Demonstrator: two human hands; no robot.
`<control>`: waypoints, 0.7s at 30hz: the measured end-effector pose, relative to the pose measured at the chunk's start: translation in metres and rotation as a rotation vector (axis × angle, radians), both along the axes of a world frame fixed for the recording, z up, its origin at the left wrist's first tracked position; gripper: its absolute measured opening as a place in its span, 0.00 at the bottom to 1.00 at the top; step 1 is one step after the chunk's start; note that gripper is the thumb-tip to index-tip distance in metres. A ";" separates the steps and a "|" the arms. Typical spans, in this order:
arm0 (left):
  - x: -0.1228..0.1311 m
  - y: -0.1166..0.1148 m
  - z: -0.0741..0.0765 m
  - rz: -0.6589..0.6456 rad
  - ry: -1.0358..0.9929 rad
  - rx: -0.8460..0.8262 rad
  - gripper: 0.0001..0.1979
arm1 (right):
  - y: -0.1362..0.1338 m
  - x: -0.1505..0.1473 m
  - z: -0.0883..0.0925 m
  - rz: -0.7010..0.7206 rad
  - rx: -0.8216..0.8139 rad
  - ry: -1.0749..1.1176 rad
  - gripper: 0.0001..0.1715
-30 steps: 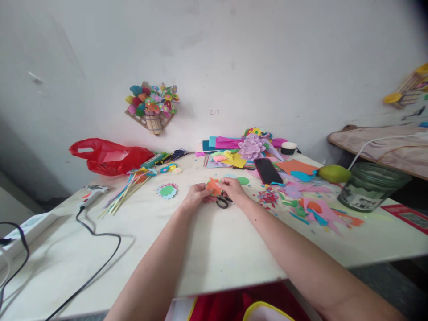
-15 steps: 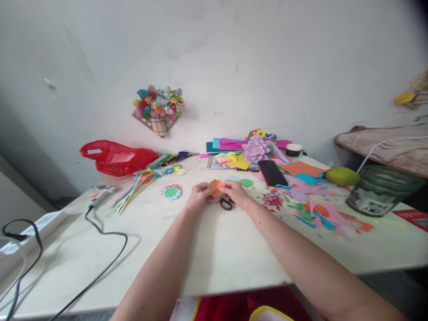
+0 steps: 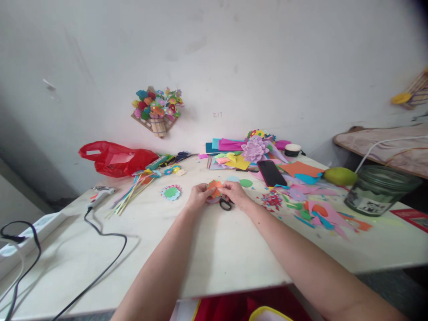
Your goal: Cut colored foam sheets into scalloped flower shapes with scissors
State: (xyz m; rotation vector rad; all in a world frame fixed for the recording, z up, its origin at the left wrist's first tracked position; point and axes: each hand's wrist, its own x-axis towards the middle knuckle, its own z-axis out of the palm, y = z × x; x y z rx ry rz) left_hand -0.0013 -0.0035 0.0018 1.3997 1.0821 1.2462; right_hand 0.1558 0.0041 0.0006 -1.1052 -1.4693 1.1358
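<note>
Between my two hands is an orange scalloped cutout [image 3: 214, 187], flower-like in outline, pinched at both edges. My left hand [image 3: 199, 195] has thumb and fingers closed on its left side. My right hand [image 3: 236, 193] grips the right side. Just below the right fingers shows a black scissors handle [image 3: 225, 204]; the blades are hidden, and whether the hand touches them I cannot tell. Part of a pale pinkish piece lies under the orange one. Left of my hands rests a layered round cutout [image 3: 171, 192] with a green centre. A green disc [image 3: 246, 183] lies beyond the right hand.
A glue gun [image 3: 102, 196] with a black cord is at left, near thin sticks [image 3: 135, 196]. A red plastic bag [image 3: 117, 158] lies behind. Coloured scraps [image 3: 326, 211], a phone [image 3: 271, 173] and a glass jar [image 3: 381, 189] occupy the right side.
The hands keep their pinch on the orange cutout, with barely any finger movement. The whole view has shifted very slightly.
</note>
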 end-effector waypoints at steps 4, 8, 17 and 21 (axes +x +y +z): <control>0.000 0.003 -0.001 0.072 -0.004 0.062 0.17 | 0.008 0.002 -0.005 -0.082 0.053 -0.104 0.10; -0.003 0.006 0.000 0.158 -0.062 0.041 0.17 | 0.017 0.009 -0.010 -0.181 0.177 -0.325 0.09; -0.008 0.006 0.002 0.195 -0.189 -0.012 0.18 | -0.005 0.019 0.019 -0.089 0.275 -0.987 0.17; -0.008 0.007 0.001 0.215 -0.213 -0.020 0.17 | -0.014 0.016 0.025 -0.004 0.338 -1.163 0.20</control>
